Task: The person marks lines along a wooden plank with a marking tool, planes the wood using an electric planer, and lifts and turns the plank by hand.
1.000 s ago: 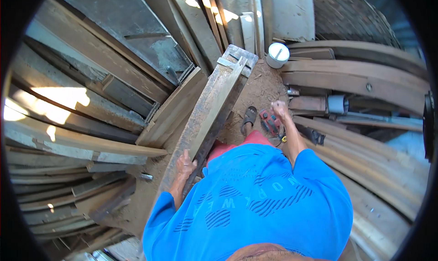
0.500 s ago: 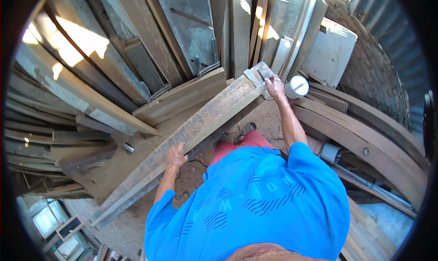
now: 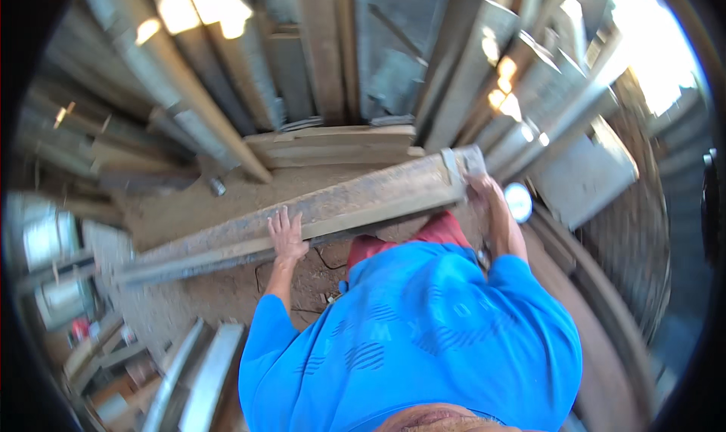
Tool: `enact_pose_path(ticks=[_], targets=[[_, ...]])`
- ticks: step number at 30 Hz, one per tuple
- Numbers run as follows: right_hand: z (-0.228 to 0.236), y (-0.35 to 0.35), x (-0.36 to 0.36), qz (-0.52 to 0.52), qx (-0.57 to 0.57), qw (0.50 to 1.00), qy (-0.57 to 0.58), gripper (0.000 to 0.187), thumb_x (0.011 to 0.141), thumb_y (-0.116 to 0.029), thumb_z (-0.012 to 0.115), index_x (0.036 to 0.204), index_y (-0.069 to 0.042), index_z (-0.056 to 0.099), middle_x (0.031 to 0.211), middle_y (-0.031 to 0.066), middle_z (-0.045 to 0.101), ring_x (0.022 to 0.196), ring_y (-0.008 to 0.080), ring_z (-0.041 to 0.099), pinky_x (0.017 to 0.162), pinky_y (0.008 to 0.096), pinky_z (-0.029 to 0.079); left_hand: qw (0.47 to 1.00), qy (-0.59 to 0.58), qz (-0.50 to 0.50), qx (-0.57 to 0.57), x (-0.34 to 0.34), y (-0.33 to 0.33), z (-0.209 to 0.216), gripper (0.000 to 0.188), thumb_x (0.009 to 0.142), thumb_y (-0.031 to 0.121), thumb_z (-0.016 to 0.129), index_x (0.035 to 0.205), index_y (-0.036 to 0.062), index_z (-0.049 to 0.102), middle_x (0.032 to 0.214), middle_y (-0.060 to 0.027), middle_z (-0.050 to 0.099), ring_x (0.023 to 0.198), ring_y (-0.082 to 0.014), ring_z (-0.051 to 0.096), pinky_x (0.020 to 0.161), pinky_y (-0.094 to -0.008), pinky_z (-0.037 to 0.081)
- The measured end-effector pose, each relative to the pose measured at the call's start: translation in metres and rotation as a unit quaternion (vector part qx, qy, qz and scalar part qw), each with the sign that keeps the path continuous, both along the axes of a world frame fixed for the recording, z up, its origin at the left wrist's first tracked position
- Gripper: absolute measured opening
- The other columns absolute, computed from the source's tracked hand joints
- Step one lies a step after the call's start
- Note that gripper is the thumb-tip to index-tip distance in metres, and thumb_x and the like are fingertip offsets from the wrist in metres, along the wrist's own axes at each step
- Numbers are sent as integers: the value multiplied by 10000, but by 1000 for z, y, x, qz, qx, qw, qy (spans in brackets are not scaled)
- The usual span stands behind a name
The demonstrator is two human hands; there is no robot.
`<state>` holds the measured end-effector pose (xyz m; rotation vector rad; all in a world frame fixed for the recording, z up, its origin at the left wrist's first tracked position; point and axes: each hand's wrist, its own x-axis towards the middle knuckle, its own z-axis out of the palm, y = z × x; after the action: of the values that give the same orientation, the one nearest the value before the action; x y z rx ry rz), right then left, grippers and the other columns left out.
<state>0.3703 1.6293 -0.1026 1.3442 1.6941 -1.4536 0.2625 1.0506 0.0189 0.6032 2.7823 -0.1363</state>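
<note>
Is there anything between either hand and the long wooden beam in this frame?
No. The left hand lies flat on the long wooden beam near its middle, and the right hand grips its far end by the metal bracket. Both touch the wood directly; nothing visible lies between.

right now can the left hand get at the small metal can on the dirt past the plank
Probably not without letting go. The left hand lies flat on the long plank, and the small metal can sits on the dirt beyond the plank's far edge, apart from it.
</note>
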Motion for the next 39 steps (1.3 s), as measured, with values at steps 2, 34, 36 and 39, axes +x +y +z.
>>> enact_pose_path(ticks=[2,34,36,39], targets=[[-9,-9,-12,55,-47,997,-15,454,968,-406,553,818,15,631,647,139,601,542,303,629,451,470,538,971,10,235,-52,28,22,3,1021,645,295,871,1508,131,349,1615,-275,158,1494,-465,158,1193,-605,152],[78,-64,-113,632,-166,752,90,488,1010,-469,541,1187,-37,681,1016,33,692,881,121,620,812,308,505,83,-58,487,867,145,212,-71,573,761,101,723,1301,70,534,1209,-91,623,1152,-284,604,1018,-515,501],[76,-65,-116,666,-187,715,98,534,967,-505,589,1167,-24,707,969,57,721,902,143,640,843,331,509,82,-38,498,862,140,215,-68,532,805,118,735,1298,69,541,1215,-94,626,1149,-281,607,1016,-515,500],[87,-50,-120,747,-45,661,45,582,930,-516,622,1207,-8,691,1017,118,736,944,180,661,879,345,509,73,-59,538,837,137,229,-58,428,899,146,710,1292,66,561,1228,-101,638,1156,-276,614,1024,-521,496]])
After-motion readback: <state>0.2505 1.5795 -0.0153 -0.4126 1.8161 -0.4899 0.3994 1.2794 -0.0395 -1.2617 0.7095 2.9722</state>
